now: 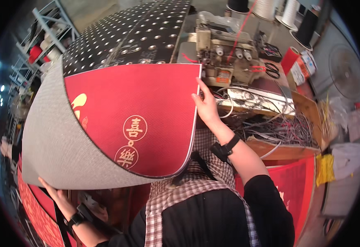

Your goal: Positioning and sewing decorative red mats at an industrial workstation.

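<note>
A red floor mat [163,94] with yellow printed figures lies over the near part of a studded black table [122,33]. Its left side is folded up, so the grey backing [52,140] faces me in a broad curve. My right hand [208,108] grips the mat's right edge, close to the sewing machine [225,49]; some fingers are out of sight beneath. Down at the lower left, my left hand [55,195] holds the grey edge of the folded part, its fingers partly covered by the mat.
Black scissors [272,70] lie right of the machine. A wooden bin [266,149] holds thread scraps [287,129]. Large thread cones [307,31] stand at the back right, near a fan [346,68]. More red mats [40,210] hang at the lower left; a metal rack [52,29] stands far left.
</note>
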### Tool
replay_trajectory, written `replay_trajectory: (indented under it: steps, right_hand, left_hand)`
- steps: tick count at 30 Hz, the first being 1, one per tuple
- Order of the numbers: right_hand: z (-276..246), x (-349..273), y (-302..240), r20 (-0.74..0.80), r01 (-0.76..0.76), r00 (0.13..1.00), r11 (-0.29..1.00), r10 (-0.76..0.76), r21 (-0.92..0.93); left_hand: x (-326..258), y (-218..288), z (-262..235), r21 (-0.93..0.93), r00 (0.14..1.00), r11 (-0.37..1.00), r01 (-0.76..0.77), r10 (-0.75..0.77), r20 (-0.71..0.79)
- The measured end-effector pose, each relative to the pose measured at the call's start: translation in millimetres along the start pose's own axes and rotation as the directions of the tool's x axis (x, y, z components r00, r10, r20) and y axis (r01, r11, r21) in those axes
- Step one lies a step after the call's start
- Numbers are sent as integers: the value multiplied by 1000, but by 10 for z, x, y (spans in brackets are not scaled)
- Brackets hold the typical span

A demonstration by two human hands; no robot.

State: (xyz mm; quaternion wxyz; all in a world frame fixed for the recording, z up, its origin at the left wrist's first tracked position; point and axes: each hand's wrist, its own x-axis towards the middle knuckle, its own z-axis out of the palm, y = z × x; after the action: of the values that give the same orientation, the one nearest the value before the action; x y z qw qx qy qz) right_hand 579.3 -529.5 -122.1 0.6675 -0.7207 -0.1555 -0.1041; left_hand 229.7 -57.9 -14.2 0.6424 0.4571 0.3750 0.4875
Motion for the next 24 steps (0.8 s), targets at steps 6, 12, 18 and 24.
replay_trajectory:
  steps: [6, 12, 18, 24]
  right_hand:
    - [-66, -72, 14, -37, -125, 991, 987, 129, 97]
    - [-131, 28, -41, -31, -206, 974, 933, 224, 294]
    - [-49, 151, -41, -84, -196, 970, 942, 227, 271]
    - [-49, 130, 47, -123, -142, 979, 976, 164, 167]
  left_hand:
    - [-258, 218, 156, 1, 999, 1000, 13, -13, -44]
    - [-295, 69, -107, 73, 963, 969, -237, 225, 148]
    - [-1087, 146, 547, 161, 968, 958, -236, 218, 122]
    - [-424, -79, 26, -165, 999, 985, 45, -43, 17]
